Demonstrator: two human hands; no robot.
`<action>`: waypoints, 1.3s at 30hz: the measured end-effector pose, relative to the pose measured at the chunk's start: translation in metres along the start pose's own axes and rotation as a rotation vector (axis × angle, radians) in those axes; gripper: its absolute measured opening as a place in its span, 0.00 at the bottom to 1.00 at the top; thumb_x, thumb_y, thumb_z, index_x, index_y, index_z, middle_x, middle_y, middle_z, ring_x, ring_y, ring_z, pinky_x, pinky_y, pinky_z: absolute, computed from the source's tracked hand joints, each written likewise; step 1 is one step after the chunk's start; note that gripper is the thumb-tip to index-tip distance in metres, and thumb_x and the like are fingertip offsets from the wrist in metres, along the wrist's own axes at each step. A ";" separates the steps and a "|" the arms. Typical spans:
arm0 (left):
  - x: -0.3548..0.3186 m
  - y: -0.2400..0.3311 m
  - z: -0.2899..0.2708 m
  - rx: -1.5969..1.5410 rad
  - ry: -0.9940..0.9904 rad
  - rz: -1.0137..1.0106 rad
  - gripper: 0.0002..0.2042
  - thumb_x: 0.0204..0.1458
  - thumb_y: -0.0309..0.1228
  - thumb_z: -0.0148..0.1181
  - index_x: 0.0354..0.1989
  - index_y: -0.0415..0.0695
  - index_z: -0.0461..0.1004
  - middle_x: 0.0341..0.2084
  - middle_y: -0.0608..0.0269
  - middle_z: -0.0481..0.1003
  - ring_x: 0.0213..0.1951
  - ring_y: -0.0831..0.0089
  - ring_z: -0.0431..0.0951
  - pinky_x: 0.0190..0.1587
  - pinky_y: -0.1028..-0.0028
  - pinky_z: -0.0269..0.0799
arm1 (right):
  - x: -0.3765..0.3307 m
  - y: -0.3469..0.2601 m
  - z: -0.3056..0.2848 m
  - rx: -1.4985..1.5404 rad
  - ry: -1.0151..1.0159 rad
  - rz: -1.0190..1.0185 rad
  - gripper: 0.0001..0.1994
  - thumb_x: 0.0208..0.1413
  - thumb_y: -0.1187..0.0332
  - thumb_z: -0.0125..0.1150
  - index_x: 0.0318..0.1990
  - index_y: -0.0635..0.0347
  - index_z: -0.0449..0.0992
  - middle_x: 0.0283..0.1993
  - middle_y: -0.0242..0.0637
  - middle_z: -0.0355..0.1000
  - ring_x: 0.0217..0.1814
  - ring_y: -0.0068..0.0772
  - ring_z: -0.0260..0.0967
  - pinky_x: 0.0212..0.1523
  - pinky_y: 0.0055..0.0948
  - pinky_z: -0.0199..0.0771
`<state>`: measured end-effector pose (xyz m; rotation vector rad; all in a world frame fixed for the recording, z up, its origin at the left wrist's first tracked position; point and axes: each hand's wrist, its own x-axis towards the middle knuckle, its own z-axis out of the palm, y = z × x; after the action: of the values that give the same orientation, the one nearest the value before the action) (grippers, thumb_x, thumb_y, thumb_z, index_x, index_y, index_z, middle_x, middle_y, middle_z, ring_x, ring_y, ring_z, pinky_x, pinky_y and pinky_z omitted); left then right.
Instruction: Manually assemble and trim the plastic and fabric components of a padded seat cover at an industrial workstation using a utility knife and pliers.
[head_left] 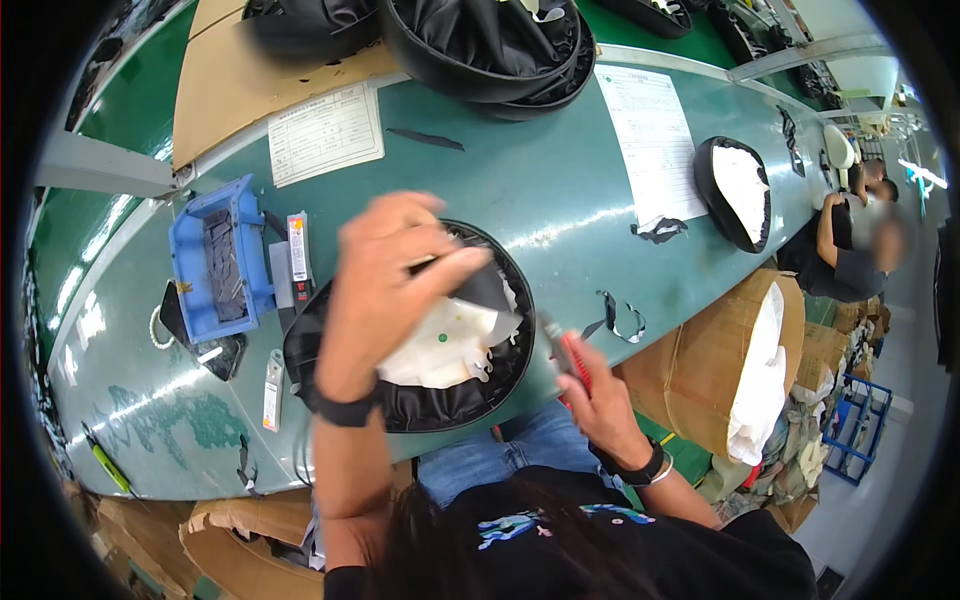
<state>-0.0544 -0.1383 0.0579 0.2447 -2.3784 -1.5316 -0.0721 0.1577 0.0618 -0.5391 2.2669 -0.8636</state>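
Note:
A round black leather-like cover (510,370) with gathered edges lies before me, a white liner (440,345) inside it. My left hand (390,280), blurred by motion, is over its upper left part. Between the thumb and fingers I pinch what looks like a dark flap of material (475,285), which slants across the white liner. My right hand (600,395) is closed around a red and grey utility knife (570,362). The knife points up and left, just off the cover's right rim.
To the left stand a blue bin (222,265) of dark strips, a phone (218,355) and a small blade case (272,390). A green cutter (110,468) lies far left. Stacked black covers (490,60) sit behind, papers (645,135) and another cover (733,195) right. Cardboard boxes (690,375) flank the table.

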 end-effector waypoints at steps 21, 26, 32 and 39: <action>-0.030 0.006 0.094 0.644 -0.131 -0.133 0.14 0.43 0.39 0.65 0.26 0.40 0.73 0.22 0.60 0.74 0.32 0.65 0.69 0.35 0.66 0.63 | 0.144 0.009 -0.059 -0.241 -0.064 -0.564 0.33 0.52 0.64 0.64 0.65 0.50 0.58 0.53 0.45 0.70 0.40 0.50 0.74 0.39 0.38 0.74; -0.026 -0.010 0.089 0.408 -0.129 -0.030 0.13 0.44 0.37 0.66 0.14 0.44 0.74 0.14 0.65 0.72 0.27 0.68 0.65 0.37 0.66 0.53 | 0.132 -0.019 -0.104 -0.604 -0.291 -0.587 0.27 0.55 0.63 0.59 0.63 0.37 0.63 0.20 0.36 0.65 0.16 0.42 0.65 0.17 0.37 0.65; -0.023 -0.020 0.079 0.094 -0.139 -0.044 0.14 0.44 0.33 0.65 0.12 0.43 0.72 0.12 0.66 0.69 0.24 0.70 0.61 0.37 0.67 0.52 | 0.154 -0.043 -0.094 -0.883 -0.536 -0.780 0.28 0.55 0.67 0.54 0.65 0.36 0.60 0.19 0.38 0.62 0.14 0.38 0.64 0.14 0.33 0.61; -0.024 -0.036 0.057 -0.520 0.000 0.008 0.15 0.41 0.26 0.66 0.11 0.42 0.65 0.10 0.68 0.59 0.19 0.70 0.58 0.33 0.71 0.54 | 0.095 -0.031 -0.096 -0.901 -0.367 -0.489 0.30 0.54 0.69 0.55 0.66 0.38 0.59 0.20 0.40 0.62 0.13 0.36 0.61 0.12 0.33 0.59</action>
<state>-0.0523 -0.0975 -0.0009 0.1147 -1.8858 -2.0679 -0.2010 0.1239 0.0987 -1.5475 2.0985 0.1338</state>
